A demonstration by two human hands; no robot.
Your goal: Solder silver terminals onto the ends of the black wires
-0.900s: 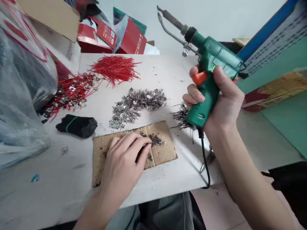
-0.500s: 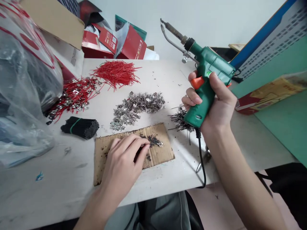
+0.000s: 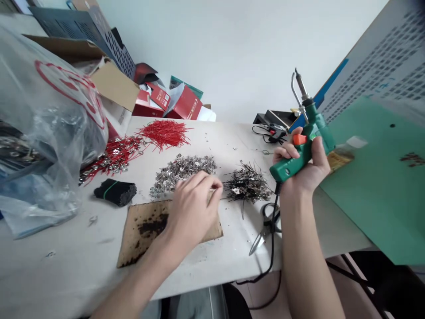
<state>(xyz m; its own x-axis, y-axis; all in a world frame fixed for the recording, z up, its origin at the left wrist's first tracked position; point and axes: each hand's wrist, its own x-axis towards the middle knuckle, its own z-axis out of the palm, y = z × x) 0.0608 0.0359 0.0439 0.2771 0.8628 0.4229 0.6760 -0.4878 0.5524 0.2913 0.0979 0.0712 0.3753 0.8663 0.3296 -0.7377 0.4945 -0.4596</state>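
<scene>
My right hand (image 3: 305, 173) is wrapped round the green grip of a soldering gun (image 3: 320, 128) with an orange trigger, its metal tip pointing up, away from the table. My left hand (image 3: 195, 204) hovers over the right part of a scorched cardboard piece (image 3: 133, 235), thumb and fingers pinched together. Whatever lies between those fingertips cannot be made out. Just right of them is a pile of black wires with metal terminals (image 3: 249, 184). Behind the left hand spreads a heap of loose silver terminals (image 3: 182, 170).
Red wires (image 3: 166, 134) and red wires with terminals (image 3: 116, 157) lie at the back left, near a plastic bag (image 3: 59, 128). A banded black wire bundle (image 3: 115, 192) sits left of the cardboard. Scissors (image 3: 265, 226) lie by the gun's cord (image 3: 272, 235). Red boxes (image 3: 184, 104) stand behind.
My left hand has moved from the cardboard's middle toward the black wire pile; the black wire with its terminal no longer shows. The soldering gun has turned more upright, and the view has shifted.
</scene>
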